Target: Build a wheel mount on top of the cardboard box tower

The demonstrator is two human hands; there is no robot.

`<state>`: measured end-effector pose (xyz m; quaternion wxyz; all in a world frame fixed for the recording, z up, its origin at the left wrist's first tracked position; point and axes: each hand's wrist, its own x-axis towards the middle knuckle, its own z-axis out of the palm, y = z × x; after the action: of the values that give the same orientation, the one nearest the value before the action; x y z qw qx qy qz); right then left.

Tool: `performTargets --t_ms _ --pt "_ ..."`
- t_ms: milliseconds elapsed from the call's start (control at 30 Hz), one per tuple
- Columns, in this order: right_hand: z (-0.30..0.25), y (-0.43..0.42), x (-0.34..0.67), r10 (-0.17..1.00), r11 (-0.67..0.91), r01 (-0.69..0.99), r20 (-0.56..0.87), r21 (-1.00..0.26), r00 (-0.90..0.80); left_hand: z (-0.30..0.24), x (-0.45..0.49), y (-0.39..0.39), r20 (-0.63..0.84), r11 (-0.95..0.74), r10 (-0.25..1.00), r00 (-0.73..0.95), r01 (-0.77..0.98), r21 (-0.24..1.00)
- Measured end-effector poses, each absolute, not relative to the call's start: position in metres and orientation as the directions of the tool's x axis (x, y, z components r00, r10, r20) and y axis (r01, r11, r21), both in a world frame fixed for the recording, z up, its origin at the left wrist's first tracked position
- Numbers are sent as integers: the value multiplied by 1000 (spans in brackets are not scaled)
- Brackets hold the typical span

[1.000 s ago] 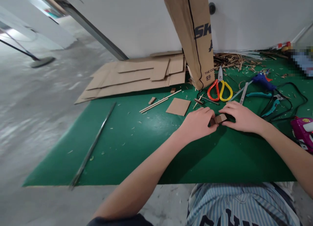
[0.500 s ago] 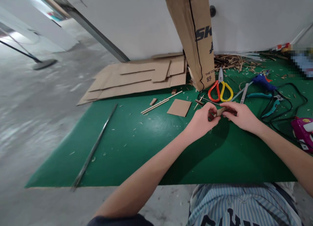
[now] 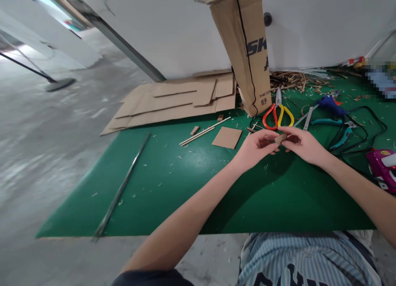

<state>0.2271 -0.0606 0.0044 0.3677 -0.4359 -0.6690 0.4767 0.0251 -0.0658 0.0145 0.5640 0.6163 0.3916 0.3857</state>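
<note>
Between the fingertips of both hands is a small piece of brown cardboard (image 3: 280, 139), held a little above the green table. My left hand (image 3: 256, 147) pinches its left end, and my right hand (image 3: 302, 145) grips the other end; the fingers cover part of it. Just beyond the hands lie scissors (image 3: 278, 113) with one red and one yellow handle. A square of cardboard (image 3: 227, 137) rests flat to the left of my left hand. Thin wooden sticks (image 3: 198, 136) and a small brown block (image 3: 194, 130) lie farther left.
A tall cardboard box (image 3: 252, 71) stands behind the scissors, beside stacked cardboard sheets (image 3: 173, 98). To the right are a blue glue gun (image 3: 332, 104), teal-handled pliers (image 3: 342, 139), a black cord and a purple device (image 3: 382, 166). Dark thin rods (image 3: 123, 185) overhang the table's front edge.
The cardboard piece has been turned between my fingers and shows a broader face. My left fingers have shifted around it. The whole view has moved slightly.
</note>
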Motion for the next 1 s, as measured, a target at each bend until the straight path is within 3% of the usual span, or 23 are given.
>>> performTargets --t_ms 167,400,733,1000 --pt "7 -61 224 958 124 66 102 -990 -269 16 25 -67 45 -59 938 344 31 998" --pt "9 -65 224 963 169 106 141 -980 -229 19 25 -67 56 -85 960 275 97 992" --pt "2 -63 220 979 143 28 138 -989 -151 17 25 -69 98 -133 959 267 116 984" --pt "7 -66 221 974 169 92 152 -981 -165 21 25 -69 8 -41 945 327 94 995"
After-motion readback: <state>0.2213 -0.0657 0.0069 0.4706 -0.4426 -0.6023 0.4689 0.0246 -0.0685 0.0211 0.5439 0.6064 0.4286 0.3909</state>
